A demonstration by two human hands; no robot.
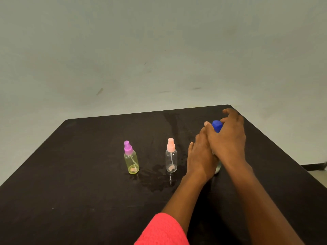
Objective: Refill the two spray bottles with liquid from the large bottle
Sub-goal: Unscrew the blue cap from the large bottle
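Large bottle (218, 167) is standing upright at two o'clock, left hand (200, 156) gripping its body, right hand (229, 138) pinching the cap (217, 125).

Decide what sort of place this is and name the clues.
Probably a plain indoor room: a dark table in front of a bare pale wall, holding a purple-capped spray bottle and a pink-capped spray bottle.
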